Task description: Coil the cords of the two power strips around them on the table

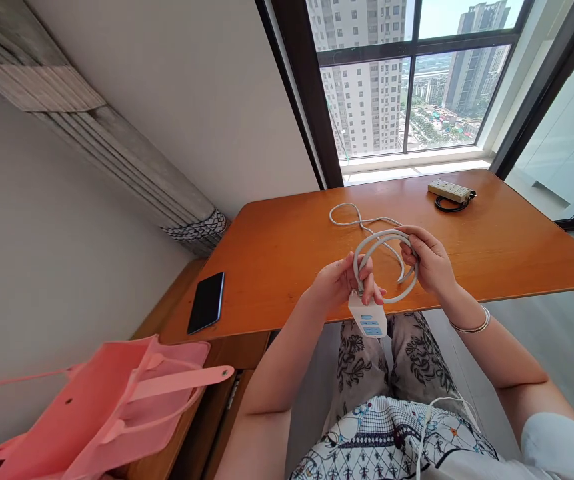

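Left hand (347, 279) curled, seemingly gripping the coiled cable (381, 235); right hand (427, 259) pinches it.

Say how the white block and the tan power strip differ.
The white block is held at the left hand; the tan power strip lies on the table. The white block has a pale cord looped across to the right hand; the tan strip has a black cord bunched beside it. Both are corded.

The white rounded plastic block (367, 313) is bearing small blue label patches (369, 324), but no text, number or sign is showing legibly.
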The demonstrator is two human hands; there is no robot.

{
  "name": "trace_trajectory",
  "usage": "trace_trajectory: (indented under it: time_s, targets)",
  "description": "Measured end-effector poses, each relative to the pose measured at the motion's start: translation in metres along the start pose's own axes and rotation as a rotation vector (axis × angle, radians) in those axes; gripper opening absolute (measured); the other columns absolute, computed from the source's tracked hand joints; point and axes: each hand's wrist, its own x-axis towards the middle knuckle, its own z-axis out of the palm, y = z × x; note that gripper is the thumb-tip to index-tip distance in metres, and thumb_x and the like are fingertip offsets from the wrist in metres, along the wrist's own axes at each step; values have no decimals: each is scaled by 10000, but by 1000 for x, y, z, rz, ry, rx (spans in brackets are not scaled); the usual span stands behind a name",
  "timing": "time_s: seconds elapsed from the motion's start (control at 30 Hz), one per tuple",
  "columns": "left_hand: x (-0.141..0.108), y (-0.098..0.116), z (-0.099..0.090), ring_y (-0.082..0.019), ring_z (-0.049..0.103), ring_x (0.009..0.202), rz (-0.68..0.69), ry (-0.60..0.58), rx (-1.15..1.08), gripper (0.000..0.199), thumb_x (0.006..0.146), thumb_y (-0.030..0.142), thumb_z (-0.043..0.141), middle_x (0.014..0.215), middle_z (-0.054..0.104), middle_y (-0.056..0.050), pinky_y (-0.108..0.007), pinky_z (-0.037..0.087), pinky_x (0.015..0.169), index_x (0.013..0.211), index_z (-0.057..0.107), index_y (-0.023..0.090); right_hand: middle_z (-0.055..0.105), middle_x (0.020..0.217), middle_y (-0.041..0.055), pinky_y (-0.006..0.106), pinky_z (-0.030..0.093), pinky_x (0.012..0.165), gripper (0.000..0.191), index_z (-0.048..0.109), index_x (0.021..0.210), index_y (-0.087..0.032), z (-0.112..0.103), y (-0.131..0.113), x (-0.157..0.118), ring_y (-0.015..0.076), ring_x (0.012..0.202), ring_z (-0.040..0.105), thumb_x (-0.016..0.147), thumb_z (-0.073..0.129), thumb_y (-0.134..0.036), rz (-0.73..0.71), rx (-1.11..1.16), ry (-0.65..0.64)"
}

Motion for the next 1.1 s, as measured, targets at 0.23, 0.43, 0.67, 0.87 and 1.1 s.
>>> trace_trajectory:
  time_s: [0.23, 0.43, 0.67, 0.87, 1.1]
  targets:
    - [0, 7, 13, -134, 480, 410, -12, 86, -202, 429, 983, 492, 439, 446, 388, 53, -345, 569, 664, 688, 503, 186, 454, 637, -43, 221, 268, 491, 261, 692, 973, -207, -1, -3, 2, 78, 552, 377, 801, 687, -403, -18, -10, -20]
    - [2, 6, 19, -72, 293, 356, 54, 118, -243, 361, 982, 410, 503, 437, 260, 95, -250, 533, 568, 700, 500, 185, 465, 626, -43, 234, 289, 488, 263, 683, 961, -204, -1, -5, 1, 86, 538, 384, 791, 664, -403, -6, -22, -10]
    - [-1, 2, 20, -55, 132, 326, 96, 173, -239, 339, 940, 456, 582, 433, 123, 128, -210, 439, 435, 736, 492, 200, 524, 650, -36, 240, 337, 486, 325, 643, 958, -205, -7, 0, 3, 94, 517, 431, 789, 688, -479, 53, -7, -79]
    - [-8, 9, 24, -60, 138, 286, 255, 269, -355, 436, 1004, 446, 448, 378, 190, 116, -204, 426, 424, 661, 316, 212, 561, 712, -17, 274, 477, 636, 400, 632, 1093, -197, -17, 27, -3, 132, 640, 548, 901, 585, -544, 14, -205, -180]
    - [-18, 25, 26, -71, 460, 453, 466, 388, -318, 435, 1031, 410, 337, 887, 722, -24, -184, 361, 384, 654, 335, 194, 628, 1009, 87, 420, 489, 949, 476, 419, 1429, -166, -40, 59, -23, 209, 984, 608, 972, 468, -290, -182, -796, -271]
